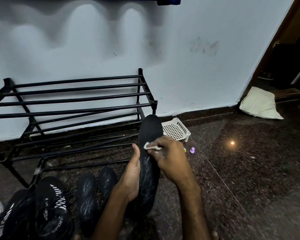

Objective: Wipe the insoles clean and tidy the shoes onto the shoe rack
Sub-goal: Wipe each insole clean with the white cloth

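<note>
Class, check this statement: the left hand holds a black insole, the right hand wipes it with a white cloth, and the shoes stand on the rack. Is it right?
No. The head view shows the shoes on the floor in front of the rack, not on it. The rest holds: left hand holding the black insole, right hand wiping it with the white cloth.
</note>
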### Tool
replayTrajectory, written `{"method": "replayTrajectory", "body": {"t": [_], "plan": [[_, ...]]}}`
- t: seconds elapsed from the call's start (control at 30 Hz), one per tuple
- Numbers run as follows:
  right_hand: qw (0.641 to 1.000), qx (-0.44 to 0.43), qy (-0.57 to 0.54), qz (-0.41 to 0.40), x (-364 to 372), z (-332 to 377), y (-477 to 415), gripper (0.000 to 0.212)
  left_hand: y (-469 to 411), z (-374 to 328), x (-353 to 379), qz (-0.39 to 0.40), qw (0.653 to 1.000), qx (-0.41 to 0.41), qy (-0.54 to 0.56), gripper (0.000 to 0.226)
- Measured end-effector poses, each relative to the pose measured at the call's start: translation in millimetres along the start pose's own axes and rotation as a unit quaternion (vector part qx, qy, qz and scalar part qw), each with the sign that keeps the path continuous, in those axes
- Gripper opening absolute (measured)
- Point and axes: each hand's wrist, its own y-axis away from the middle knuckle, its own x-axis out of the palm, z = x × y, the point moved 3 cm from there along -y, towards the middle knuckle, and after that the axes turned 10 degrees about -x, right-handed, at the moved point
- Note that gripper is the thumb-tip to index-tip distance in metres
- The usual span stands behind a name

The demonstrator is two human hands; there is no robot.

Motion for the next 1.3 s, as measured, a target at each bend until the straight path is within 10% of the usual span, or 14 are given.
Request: {"method": "replayTrajectory", "body": {"t": [0.43, 0.6, 0.77, 0.93, 1.1, 1.3], "plan": [[0.997, 0.022, 0.018, 0.069, 1.6, -5.1, 3.1, 0.013, -0.1, -0.8, -9.0, 0.005, 1.0, -0.015, -0.014, 0.078], [0.995, 0.031, 0.069, -0.058, -6.2, -3.6, -1.4, 0.014, -1.8, 4.0, -6.5, 0.004, 0.999, -0.019, -0.033, 0.074], [0.995, 0.042, -0.01, 0.092, -0.5, -5.4, 4.4, 0.01, -2.0, 0.0, -5.5, 0.013, 1.0, -0.011, -0.016, 0.075], [0.995, 0.034, 0.077, -0.058, -9.0, -6.8, -0.5, 0.013, -2.5, 5.3, -4.0, 0.018, 1.0, -0.023, -0.012, 0.073], [0.997, 0.029, -0.02, 0.066, -5.1, -5.7, 6.2, 0.012, -3.9, 4.7, -6.5, 0.014, 1.0, -0.022, -0.001, 0.074], [0.996, 0.035, 0.061, -0.059, -12.1, -6.5, -0.4, 0.014, -7.5, 9.2, -10.7, 0.005, 1.0, -0.019, -0.02, 0.071]]}}
